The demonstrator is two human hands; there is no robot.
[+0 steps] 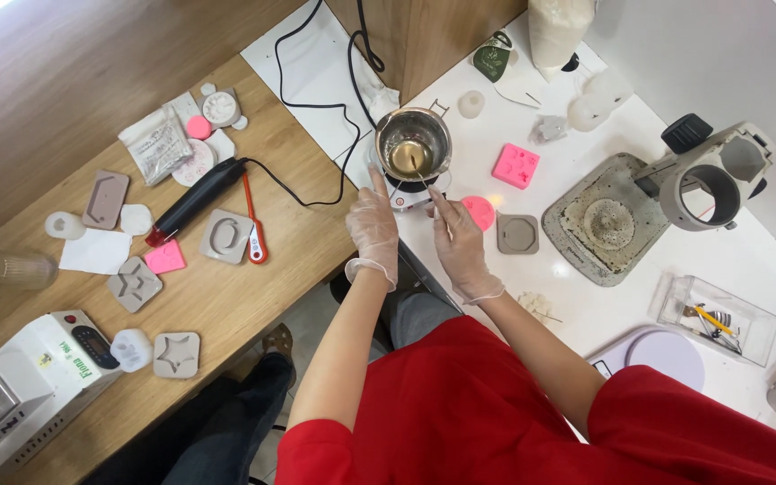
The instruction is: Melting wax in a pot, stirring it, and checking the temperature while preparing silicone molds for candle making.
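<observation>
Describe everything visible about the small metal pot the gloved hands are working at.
The metal pot is a small round, shiny steel vessel standing upright on a small heater base at the white counter's edge. It holds a shallow pool of amber liquid. A thin stick, held by the right hand, reaches into it. The left hand has a fingertip near its base; contact is unclear. A wire handle juts from its far rim.
</observation>
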